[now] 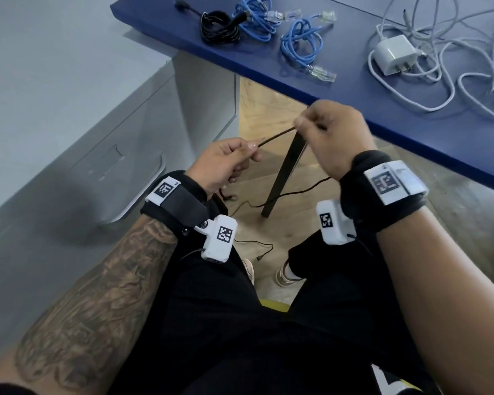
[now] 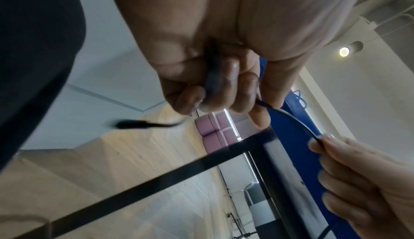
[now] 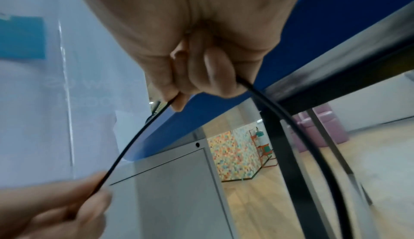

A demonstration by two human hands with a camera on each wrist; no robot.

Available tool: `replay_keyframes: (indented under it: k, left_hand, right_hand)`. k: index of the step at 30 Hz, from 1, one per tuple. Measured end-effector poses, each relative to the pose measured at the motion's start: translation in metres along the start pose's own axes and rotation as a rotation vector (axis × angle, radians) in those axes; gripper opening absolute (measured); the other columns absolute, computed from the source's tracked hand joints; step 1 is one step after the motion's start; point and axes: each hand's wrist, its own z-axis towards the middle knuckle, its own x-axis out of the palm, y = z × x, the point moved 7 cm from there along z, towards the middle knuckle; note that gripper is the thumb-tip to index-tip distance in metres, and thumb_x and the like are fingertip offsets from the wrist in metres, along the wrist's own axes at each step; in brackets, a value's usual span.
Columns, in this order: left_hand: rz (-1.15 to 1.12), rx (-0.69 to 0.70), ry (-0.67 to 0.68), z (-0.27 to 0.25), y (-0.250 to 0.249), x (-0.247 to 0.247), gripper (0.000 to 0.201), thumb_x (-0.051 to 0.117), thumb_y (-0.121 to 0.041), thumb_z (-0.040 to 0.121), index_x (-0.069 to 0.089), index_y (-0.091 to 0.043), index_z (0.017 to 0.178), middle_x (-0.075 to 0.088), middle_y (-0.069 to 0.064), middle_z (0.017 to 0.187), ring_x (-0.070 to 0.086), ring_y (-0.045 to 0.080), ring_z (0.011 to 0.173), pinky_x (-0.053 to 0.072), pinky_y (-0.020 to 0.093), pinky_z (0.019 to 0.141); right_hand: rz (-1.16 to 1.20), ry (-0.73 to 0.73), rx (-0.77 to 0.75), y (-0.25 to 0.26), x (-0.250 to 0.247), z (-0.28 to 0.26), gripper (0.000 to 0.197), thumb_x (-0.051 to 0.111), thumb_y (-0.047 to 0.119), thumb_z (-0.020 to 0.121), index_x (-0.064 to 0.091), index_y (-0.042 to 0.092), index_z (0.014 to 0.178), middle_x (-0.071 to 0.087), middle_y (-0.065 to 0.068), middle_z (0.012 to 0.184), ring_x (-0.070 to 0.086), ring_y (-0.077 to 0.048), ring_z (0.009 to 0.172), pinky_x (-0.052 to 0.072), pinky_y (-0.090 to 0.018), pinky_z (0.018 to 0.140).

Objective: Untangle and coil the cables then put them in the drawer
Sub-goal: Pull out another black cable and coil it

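- A thin black cable (image 1: pixel 77 139) is pinched between thumb and fingers of the left hand (image 1: pixel 223 163), the remaining fingers being curled around it.
- The same cable is gripped by the right hand (image 1: pixel 330 138), held slightly higher and just beyond the left; a short taut stretch is seen between the two hands.
- From the right hand, the rest of the cable is let down past the black leg (image 1: pixel 285 175) to the wooden floor (image 1: pixel 268 115) below the hands, where its plug end lies near the person's feet.
- To the left of the left hand, a grey cabinet (image 1: pixel 97 115) with a closed drawer (image 1: pixel 131 172) is seen.
- Beyond the right hand, the blue counter (image 1: pixel 354 89) is found.
- On it, farther off, a coiled black cable (image 1: pixel 218 28) and two coiled blue cables (image 1: pixel 303 42) are laid just beside one another.
- To the right of these, a tangle of white cables (image 1: pixel 454 61) with a white charger (image 1: pixel 392 54) is spread.
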Motion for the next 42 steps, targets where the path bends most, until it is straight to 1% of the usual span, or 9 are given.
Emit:
replay_keyframes:
  k: [7,9,16,20,26,29,31,36,42]
  left_hand:
    - [-0.034,0.016,0.003,-0.004,-0.012,0.014,0.027,0.054,-0.023,0.099,0.063,-0.012,0.075,0.024,-0.007,0.050,0.017,0.010,0.045,0.022,0.020,0.040]
    - [-0.053,-0.014,0.018,-0.005,-0.010,0.018,0.028,0.054,-0.025,0.099,0.062,-0.013,0.075,0.025,-0.008,0.049,0.016,0.009,0.045,0.017,0.020,0.041]
    - [-0.286,-0.233,0.170,-0.010,-0.002,0.024,0.035,0.037,-0.025,0.102,0.056,-0.012,0.075,0.022,-0.008,0.048,0.016,0.007,0.038,0.017,0.024,0.046]
    - [-0.688,-0.226,0.253,-0.014,-0.016,0.028,0.024,0.039,-0.020,0.087,0.059,-0.009,0.083,0.029,-0.004,0.058,0.022,0.010,0.048,0.027,0.026,0.050]
    - [-0.967,-0.129,0.067,-0.002,-0.012,0.020,0.033,0.040,-0.030,0.102,0.064,-0.012,0.087,0.061,-0.002,0.071,0.061,0.012,0.065,0.054,0.035,0.081]
    - [-1.035,-0.143,-0.027,0.004,0.000,0.013,0.032,0.039,-0.028,0.104,0.064,-0.012,0.091,0.069,0.000,0.077,0.069,0.013,0.075,0.057,0.036,0.082]
    - [-0.991,-0.140,-0.040,0.005,0.004,0.009,0.024,0.039,-0.017,0.104,0.061,-0.010,0.095,0.071,0.002,0.083,0.071,0.016,0.082,0.057,0.036,0.082]
    - [-0.924,-0.124,-0.101,0.006,0.014,0.000,0.020,0.039,-0.006,0.102,0.057,-0.011,0.095,0.072,0.005,0.088,0.072,0.020,0.088,0.057,0.037,0.088]
    - [-1.115,-0.096,-0.143,0.008,0.010,-0.004,0.024,0.033,-0.009,0.102,0.053,-0.012,0.089,0.073,0.008,0.090,0.072,0.023,0.092,0.053,0.041,0.089]
  right_hand:
    - [-0.046,0.285,-0.090,0.005,0.038,-0.011,0.019,0.056,0.036,0.098,0.065,0.025,0.110,0.063,0.012,0.083,0.059,-0.004,0.076,0.047,-0.023,0.069]
    - [-0.020,0.220,-0.105,0.004,0.039,-0.010,0.018,0.056,0.033,0.098,0.069,0.021,0.098,0.063,0.008,0.077,0.055,-0.006,0.070,0.044,-0.024,0.064]
    - [0.173,-0.093,0.065,-0.031,0.019,0.000,0.016,0.061,0.038,0.095,0.070,0.026,0.088,0.067,0.011,0.083,0.062,-0.007,0.082,0.049,-0.024,0.076]
    - [0.213,-0.009,0.130,-0.044,0.038,-0.007,0.021,0.056,0.037,0.098,0.073,0.025,0.095,0.068,0.012,0.087,0.061,-0.007,0.086,0.048,-0.026,0.076]
    - [0.149,0.353,0.097,-0.037,0.107,-0.042,0.024,0.053,0.032,0.100,0.066,0.022,0.082,0.056,0.003,0.065,0.061,-0.024,0.072,0.056,-0.039,0.065]
    - [0.137,0.436,0.002,-0.023,0.117,-0.054,0.022,0.053,0.025,0.101,0.062,0.023,0.081,0.053,0.012,0.063,0.054,0.000,0.061,0.043,-0.017,0.055]
    - [0.142,0.437,-0.029,-0.016,0.115,-0.058,0.018,0.054,0.024,0.101,0.070,0.024,0.095,0.059,0.018,0.071,0.053,0.008,0.066,0.038,-0.009,0.063]
    - [0.127,0.351,0.004,-0.016,0.094,-0.057,0.023,0.060,0.033,0.097,0.070,0.021,0.080,0.070,0.002,0.073,0.063,-0.015,0.071,0.053,-0.036,0.072]
    - [0.165,0.367,-0.040,0.000,0.080,-0.056,0.019,0.060,0.029,0.096,0.075,0.021,0.088,0.073,0.003,0.077,0.066,-0.013,0.076,0.053,-0.029,0.075]
